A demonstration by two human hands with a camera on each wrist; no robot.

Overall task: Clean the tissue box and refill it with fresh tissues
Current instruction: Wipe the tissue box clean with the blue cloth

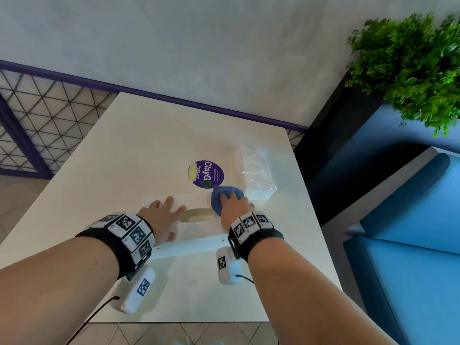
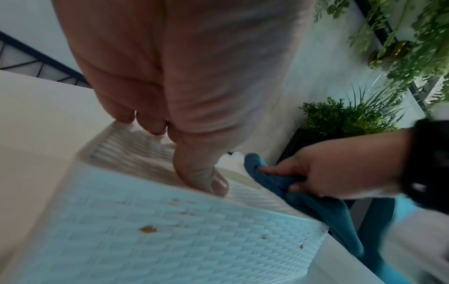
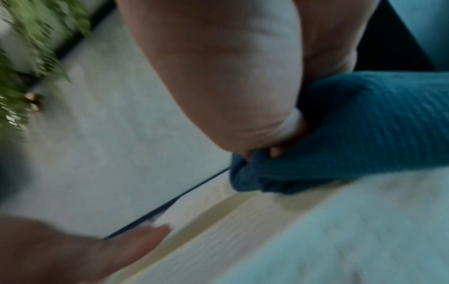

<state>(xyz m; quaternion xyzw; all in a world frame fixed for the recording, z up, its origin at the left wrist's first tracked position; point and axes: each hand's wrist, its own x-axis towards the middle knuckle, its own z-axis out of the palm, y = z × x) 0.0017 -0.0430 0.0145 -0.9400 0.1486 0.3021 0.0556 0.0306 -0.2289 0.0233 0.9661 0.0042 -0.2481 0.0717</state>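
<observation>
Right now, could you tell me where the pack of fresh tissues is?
In the head view, the tissue pack lies on the table's far right, beyond the blue cloth, beside the purple sticker.

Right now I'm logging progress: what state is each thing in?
Box: upright, brown spots on its side, no tissues showing.
Cloth: bunched, on the box's top.
Tissue pack: lying on the table, apart.
Left hand: flat on box.
Right hand: grips cloth.

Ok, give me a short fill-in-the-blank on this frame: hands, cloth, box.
1. The right hand grips a ____ cloth.
2. The left hand rests flat on the top of the white ____.
3. Brown ____ show on the box's near side.
4. The purple sticker is stuck to the ____.

Missing: blue; box; spots; table
</observation>
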